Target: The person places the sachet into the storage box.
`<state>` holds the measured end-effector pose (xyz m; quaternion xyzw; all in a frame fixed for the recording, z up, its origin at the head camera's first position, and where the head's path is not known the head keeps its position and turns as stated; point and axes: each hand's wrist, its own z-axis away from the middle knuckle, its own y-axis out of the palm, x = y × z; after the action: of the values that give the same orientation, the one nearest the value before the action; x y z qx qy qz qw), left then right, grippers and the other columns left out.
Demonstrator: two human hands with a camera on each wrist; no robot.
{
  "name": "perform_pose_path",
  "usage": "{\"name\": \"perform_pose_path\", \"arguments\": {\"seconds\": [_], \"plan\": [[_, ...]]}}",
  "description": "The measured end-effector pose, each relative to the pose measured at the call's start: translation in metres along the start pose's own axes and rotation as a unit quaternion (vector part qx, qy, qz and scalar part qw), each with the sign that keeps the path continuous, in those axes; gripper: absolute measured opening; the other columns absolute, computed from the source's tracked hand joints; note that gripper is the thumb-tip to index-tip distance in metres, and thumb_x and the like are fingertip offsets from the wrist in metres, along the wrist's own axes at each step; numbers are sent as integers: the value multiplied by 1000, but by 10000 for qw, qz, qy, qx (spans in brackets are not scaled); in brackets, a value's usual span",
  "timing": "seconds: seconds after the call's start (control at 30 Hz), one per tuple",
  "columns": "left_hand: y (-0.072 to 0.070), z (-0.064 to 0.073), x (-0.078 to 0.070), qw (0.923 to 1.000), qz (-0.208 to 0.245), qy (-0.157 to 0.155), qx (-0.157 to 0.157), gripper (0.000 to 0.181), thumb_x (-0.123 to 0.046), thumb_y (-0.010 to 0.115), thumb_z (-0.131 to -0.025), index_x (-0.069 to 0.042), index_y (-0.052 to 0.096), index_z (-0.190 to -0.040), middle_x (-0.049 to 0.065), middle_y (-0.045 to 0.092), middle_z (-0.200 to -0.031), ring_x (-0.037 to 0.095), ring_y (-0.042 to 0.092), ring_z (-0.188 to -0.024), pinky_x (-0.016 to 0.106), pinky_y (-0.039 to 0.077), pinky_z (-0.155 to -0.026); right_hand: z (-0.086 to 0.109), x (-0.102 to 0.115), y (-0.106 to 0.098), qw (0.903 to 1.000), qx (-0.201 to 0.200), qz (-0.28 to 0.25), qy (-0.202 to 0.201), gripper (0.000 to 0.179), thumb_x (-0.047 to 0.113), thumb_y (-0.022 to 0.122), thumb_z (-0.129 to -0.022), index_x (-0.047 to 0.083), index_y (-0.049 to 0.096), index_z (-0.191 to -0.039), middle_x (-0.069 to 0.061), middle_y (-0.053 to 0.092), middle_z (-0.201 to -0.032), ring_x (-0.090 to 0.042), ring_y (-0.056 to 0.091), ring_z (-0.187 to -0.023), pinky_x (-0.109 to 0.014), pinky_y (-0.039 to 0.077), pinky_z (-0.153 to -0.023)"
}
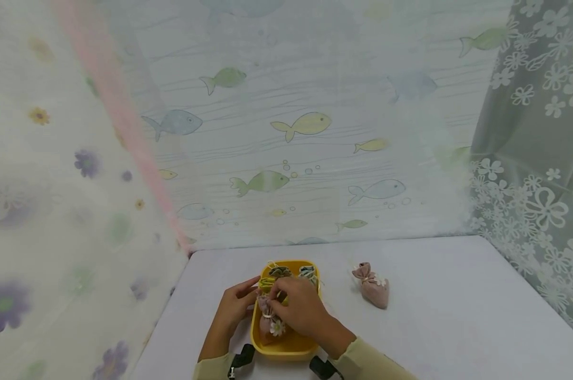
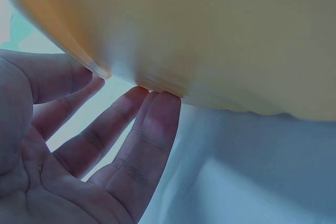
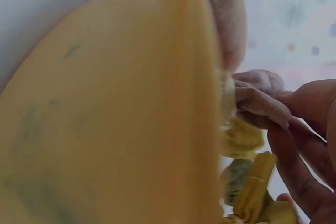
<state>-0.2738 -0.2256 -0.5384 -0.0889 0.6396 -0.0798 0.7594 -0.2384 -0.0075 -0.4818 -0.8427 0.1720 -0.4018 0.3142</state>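
Observation:
A yellow tray [image 1: 286, 355] stands on the white table, with small cloth pouches inside. My right hand [image 1: 301, 307] reaches over it and pinches the gathered top of a pink pouch [image 1: 265, 323], which has a white flower and a pale tie. In the right wrist view, the thumb and fingertips hold the pouch's cloth top [image 3: 260, 102]. My left hand [image 1: 234, 309] is at the tray's left side; its fingertips [image 2: 164, 109] touch the outer wall. Toward the tray's far end lie a yellow pouch [image 1: 265, 283], a dark green pouch [image 1: 280, 272] and a grey-blue patterned pouch [image 1: 308, 272].
Another pink pouch [image 1: 374, 290] with a white flower lies on the table [image 1: 448, 316] to the right of the tray. A fish-patterned curtain [image 1: 315, 211] hangs behind the table, with flowered cloth [image 1: 77, 237] at the left and lace [image 1: 543, 211] at the right.

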Motion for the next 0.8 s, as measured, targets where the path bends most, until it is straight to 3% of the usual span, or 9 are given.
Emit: {"name": "perform_pose_path", "arguments": {"seconds": [0.17,0.3,0.43,0.67,0.8], "plan": [[1,0,1,10000,-44,-21,6,47,-30,73,-97,-24,64,-143,19,62,-144,28,68,-120,44,64,-88,3,2,-6,9994,-156,-287,129,12,30,80,-93,30,68,-89,19,68,-90,-6,64,-85,-22,56,-79],[0,-1,1,10000,-49,39,10,46,-29,71,-98,-24,65,-143,18,63,-143,28,68,-120,43,64,-87,5,1,-10,9986,-324,-421,-28,12,28,81,-91,27,70,-90,17,69,-90,-6,66,-86,-22,57,-78],[0,-1,0,10000,-26,34,30,47,-30,72,-98,-24,64,-143,17,64,-142,26,69,-118,43,64,-87,10,-3,-13,9974,-600,-367,-163,13,25,83,-90,21,72,-96,14,69,-92,-10,67,-86,-25,58,-77],[2,0,0,10000,-5,-7,-69,46,-29,72,-98,-24,64,-143,16,65,-140,26,70,-116,43,64,-87,15,-6,-25,9929,-1082,-294,-406,18,11,81,-88,24,71,-94,18,68,-93,-7,68,-87,-42,57,-86],[3,0,0,9999,-73,-33,-101,47,-30,72,-98,-25,64,-144,16,65,-140,26,70,-116,43,64,-87,19,-8,-31,9921,-1179,-181,-396,16,11,81,-88,23,72,-95,18,68,-95,-2,65,-89,-38,56,-83]]}}
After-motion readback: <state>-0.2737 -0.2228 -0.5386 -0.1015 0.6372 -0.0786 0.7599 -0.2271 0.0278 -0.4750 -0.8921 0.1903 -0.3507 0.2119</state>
